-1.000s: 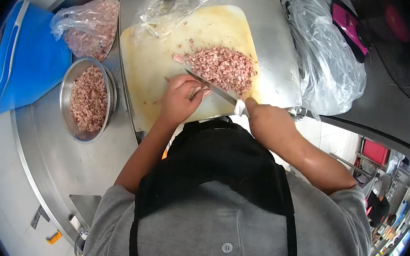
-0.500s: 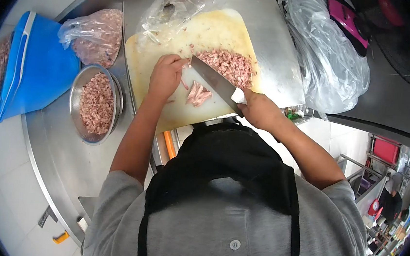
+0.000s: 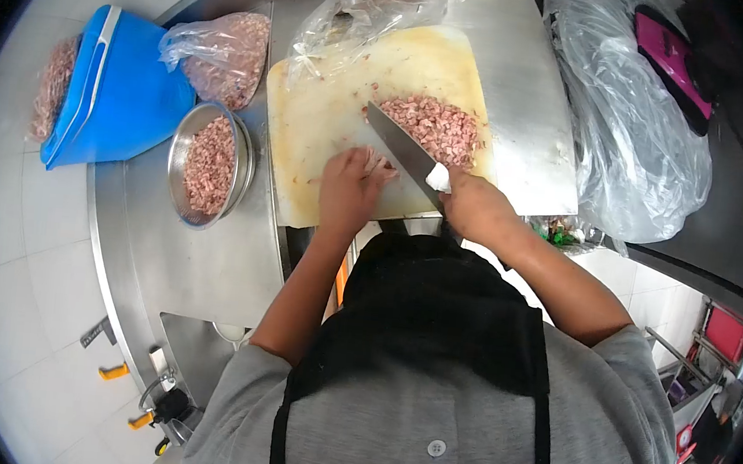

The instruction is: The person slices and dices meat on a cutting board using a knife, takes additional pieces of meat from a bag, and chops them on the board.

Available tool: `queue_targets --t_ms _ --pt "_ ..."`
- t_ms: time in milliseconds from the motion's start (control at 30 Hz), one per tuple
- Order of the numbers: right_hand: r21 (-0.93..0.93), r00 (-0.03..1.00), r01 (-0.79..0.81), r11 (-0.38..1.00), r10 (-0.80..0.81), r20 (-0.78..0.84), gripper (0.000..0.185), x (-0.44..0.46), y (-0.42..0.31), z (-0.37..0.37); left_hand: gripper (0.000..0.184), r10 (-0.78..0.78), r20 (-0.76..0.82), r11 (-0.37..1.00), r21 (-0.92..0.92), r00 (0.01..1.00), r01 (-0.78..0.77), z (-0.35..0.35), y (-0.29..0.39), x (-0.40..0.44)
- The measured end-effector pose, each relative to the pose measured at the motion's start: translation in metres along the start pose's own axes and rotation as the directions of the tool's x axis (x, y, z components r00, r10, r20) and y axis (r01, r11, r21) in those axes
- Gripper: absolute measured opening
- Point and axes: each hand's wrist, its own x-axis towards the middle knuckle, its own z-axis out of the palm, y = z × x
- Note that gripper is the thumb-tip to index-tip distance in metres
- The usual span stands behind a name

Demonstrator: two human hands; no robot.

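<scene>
Pink meat strips (image 3: 384,171) on the cutting board (image 3: 298,142) look soft and probably slippery, best pinned from above, the left hand (image 3: 349,188) curled over them, the right hand (image 3: 481,210) gripping a chef's knife (image 3: 407,149).

A kitchen, seemingly a professional one: a steel worktop (image 3: 136,251), a board (image 3: 310,129) at its near edge with diced meat (image 3: 438,130) and a knife (image 3: 404,145), a metal bowl (image 3: 178,162) of meat towards its left edge, an apron (image 3: 435,317) and a tiled floor (image 3: 22,290).
</scene>
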Motion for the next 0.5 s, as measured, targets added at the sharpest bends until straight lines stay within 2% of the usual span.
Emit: queue_targets --t_ms 33,100,133,267,333,467,500 --pt "0.009 1.0 0.004 1.0 -0.004 0.003 0.039 0.0 0.0 0.0 0.036 -0.001 0.004 1.0 0.009 1.0 0.001 -0.005 -0.014 -0.006" --pt "0.017 1.0 0.013 1.0 -0.014 0.006 0.039 -0.001 -0.001 -0.001 0.034 0.0 -0.058 0.971 0.237 0.998 0.014 -0.021 -0.052 -0.02" --pt "0.003 1.0 -0.006 1.0 0.006 -0.011 0.039 0.0 -0.001 0.003 0.025 -0.013 0.016 0.966 0.258 1.0 0.008 -0.033 -0.05 -0.022" --pt "-0.017 0.997 -0.077 0.997 0.076 -0.031 0.04 -0.005 -0.015 0.002 0.014 -0.051 0.002 0.979 0.196 0.999 0.05 -0.032 -0.085 -0.005" --pt "-0.036 0.997 -0.078 0.996 0.078 -0.019 0.037 -0.007 -0.02 0.001 0.015 -0.118 -0.134 0.979 0.152 0.984 0.138 -0.021 -0.083 0.014" --pt "-0.125 0.989 -0.143 0.982 0.136 -0.061 0.028 -0.011 -0.033 0.007 0.017 -0.055 -0.089 0.993 0.104 0.994 0.064 0.003 -0.061 0.034" --pt "-0.139 0.988 -0.147 0.979 0.139 -0.064 0.026 -0.012 -0.034 0.009 0.02 0.037 0.007 0.999 0.038 0.999 -0.038 0.006 -0.057 0.034"
